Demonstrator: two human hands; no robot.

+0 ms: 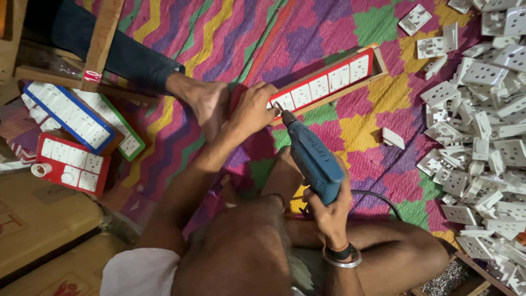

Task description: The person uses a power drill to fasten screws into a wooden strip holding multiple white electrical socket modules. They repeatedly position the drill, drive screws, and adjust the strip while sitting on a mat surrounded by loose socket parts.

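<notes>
Head view: right hand (330, 211) angles blue drill (312, 159) onto red socket board (329, 80).

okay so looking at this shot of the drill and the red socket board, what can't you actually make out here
Head view only:
- Near end of the red socket board: covered by the left hand.
- Bit tip of the blue drill: too small to tell whether it touches.
- Right hand: trigger finger hidden behind the drill.
- White socket pile: cut off by the right edge.

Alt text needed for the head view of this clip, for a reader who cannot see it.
Seen from above, a seated person's right hand aims a blue electric drill at the end of a long red-faced socket board, which the left hand steadies on a colourful zigzag mat. A heap of white socket parts lies to the right, finished boards to the left.
</notes>
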